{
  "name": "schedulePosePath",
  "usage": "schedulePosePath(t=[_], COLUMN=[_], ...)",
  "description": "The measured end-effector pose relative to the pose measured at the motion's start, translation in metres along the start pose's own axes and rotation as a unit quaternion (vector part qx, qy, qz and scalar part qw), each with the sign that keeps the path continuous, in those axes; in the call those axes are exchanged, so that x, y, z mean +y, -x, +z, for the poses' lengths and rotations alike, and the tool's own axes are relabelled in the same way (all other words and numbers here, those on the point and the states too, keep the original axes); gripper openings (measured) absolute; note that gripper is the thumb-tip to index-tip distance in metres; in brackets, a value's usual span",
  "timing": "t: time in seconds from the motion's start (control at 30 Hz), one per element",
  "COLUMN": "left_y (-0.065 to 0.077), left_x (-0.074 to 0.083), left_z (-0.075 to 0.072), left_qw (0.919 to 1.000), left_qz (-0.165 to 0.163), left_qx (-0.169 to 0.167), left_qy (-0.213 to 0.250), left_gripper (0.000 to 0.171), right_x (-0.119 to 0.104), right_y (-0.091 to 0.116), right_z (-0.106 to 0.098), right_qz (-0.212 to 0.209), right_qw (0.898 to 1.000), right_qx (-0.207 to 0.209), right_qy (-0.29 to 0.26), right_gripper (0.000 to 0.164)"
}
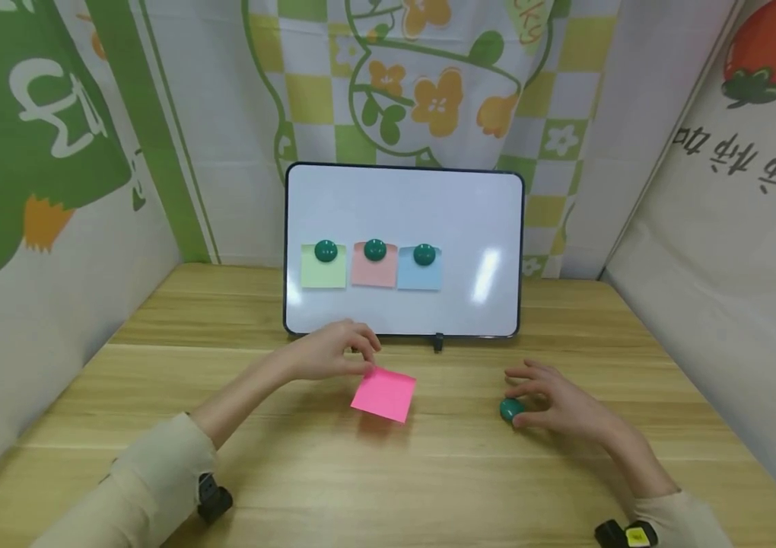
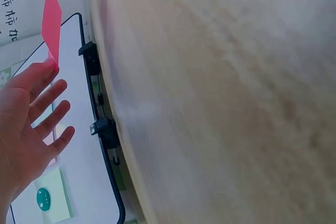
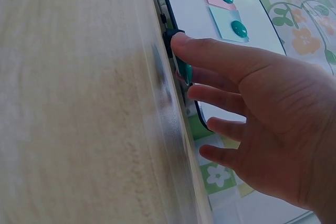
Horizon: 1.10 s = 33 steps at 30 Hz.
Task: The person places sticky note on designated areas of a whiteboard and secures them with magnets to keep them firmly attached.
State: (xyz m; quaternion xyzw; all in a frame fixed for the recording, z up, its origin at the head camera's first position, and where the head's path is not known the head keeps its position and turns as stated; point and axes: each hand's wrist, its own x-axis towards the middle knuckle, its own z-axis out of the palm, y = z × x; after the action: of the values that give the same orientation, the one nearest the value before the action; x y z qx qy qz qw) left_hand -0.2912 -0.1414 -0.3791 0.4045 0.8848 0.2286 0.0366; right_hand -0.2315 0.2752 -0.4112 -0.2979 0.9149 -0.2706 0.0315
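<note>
Between thumb and forefinger my left hand (image 1: 335,350) pinches a bright pink sticky note (image 1: 384,394) by its upper corner, in front of the whiteboard (image 1: 402,205). In the left wrist view the pink note (image 2: 51,22) stands out edge-on from the fingertips, the other fingers spread. Over to the right, my right hand (image 1: 559,399) pinches a round green magnet (image 1: 512,409) close over the table. The right wrist view shows the magnet (image 3: 184,71) between thumb and forefinger. Green, salmon and blue notes hang in a row on the whiteboard, each under a green magnet (image 1: 325,251).
The whiteboard stands on small black feet (image 1: 438,342) at the back of the wooden table (image 1: 278,472). Patterned cloth (image 1: 443,91) hangs behind it, with printed curtains on both sides. Black devices (image 1: 213,498) are strapped at both wrists.
</note>
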Motion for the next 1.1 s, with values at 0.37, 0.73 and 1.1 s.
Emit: schedulePosePath(t=[0.37,0.73,1.1], left_y=[-0.026,-0.051,-0.079], left_x=[0.009,0.014,0.019], left_z=[0.000,-0.001,-0.002], left_qw=[0.9992,0.9963,0.9915], left_qz=[0.006,0.000,-0.006], left_qx=[0.034,0.075,0.112], left_qy=[-0.020,-0.042,-0.066], left_gripper=[0.011,0.014,0.017], right_x=[0.000,0.002,0.002], right_y=[0.001,0.002,0.001], right_z=[0.001,0.000,0.000], right_qz=[-0.006,-0.003,0.015], right_qw=[1.000,1.000,1.000], right_qx=[-0.005,-0.007,-0.016], right_qy=[0.000,-0.001,-0.020], right_gripper=[0.044,0.041,0.039])
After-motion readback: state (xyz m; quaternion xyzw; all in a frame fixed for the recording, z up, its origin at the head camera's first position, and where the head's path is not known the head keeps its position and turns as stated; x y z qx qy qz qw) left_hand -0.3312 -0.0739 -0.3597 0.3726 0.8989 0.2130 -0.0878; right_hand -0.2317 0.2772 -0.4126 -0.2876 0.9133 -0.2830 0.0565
